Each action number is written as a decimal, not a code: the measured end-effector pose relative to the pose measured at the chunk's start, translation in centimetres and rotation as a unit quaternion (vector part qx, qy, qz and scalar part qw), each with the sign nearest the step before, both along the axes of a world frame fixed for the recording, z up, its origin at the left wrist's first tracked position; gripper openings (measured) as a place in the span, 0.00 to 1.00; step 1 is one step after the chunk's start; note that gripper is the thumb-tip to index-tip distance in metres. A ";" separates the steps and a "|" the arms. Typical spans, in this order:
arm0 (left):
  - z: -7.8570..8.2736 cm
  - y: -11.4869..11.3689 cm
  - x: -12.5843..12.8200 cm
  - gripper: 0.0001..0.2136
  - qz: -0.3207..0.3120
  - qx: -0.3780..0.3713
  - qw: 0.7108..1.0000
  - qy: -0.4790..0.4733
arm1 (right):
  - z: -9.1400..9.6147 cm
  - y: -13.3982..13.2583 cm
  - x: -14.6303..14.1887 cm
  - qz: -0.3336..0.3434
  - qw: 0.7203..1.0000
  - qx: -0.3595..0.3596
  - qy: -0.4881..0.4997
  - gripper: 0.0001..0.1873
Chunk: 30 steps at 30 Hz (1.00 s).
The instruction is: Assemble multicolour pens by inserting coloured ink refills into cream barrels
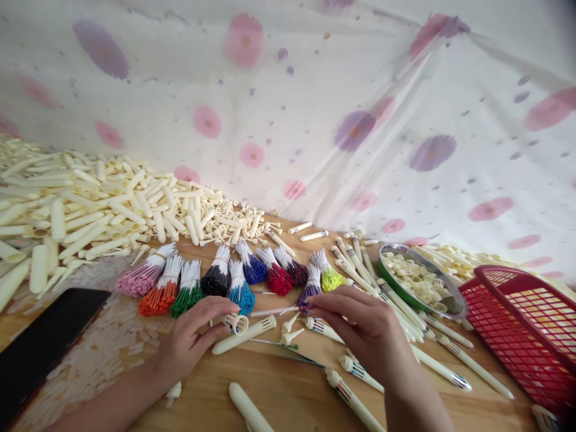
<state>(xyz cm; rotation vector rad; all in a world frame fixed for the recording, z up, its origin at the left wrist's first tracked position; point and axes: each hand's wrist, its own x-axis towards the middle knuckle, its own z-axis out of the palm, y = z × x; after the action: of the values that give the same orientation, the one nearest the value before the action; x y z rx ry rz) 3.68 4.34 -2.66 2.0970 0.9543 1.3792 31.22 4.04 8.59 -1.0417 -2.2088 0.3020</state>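
Now, cream tube [237, 324] in closed left hand [191, 339], thin white refill [274, 312] in pinched right hand [364, 327].

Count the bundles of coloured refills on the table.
10, fanned in a row, from the left: pink, orange, green, black, light blue, dark blue, red, maroon, purple, yellow-green. The right hand is at the purple one's end; others may be hidden.

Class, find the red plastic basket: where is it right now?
Head view: the red basket sits at the table's far right edge, just right of the green bowl of cream parts.
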 end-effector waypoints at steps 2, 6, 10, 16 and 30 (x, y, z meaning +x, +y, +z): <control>0.0 0.0 0.0 0.10 0.006 0.007 1.000 0.017 | 0.3 -0.6 -0.2 0.034 0.999 0.020 -0.003 0.08; -0.2 0.0 0.0 0.12 0.019 0.015 0.999 0.047 | 0.4 -0.8 -0.5 0.035 0.998 0.037 -0.031 0.08; -0.5 0.0 0.0 0.14 0.023 0.016 0.998 0.052 | 0.0 -0.6 -0.7 0.035 0.998 0.016 -0.057 0.08; -0.8 0.0 -0.1 0.16 0.010 -0.041 0.997 0.059 | -0.1 -0.1 -0.3 0.015 0.998 0.005 -0.055 0.09; -0.9 -0.5 0.0 0.17 -0.031 -0.083 0.991 0.098 | -0.7 0.5 -1.6 0.063 0.996 -0.036 -0.053 0.10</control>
<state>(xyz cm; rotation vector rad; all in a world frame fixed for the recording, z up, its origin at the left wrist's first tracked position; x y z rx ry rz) 3.64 3.84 -3.51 2.1432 1.0342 1.0404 29.63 4.56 7.90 -0.9779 -2.3801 0.3924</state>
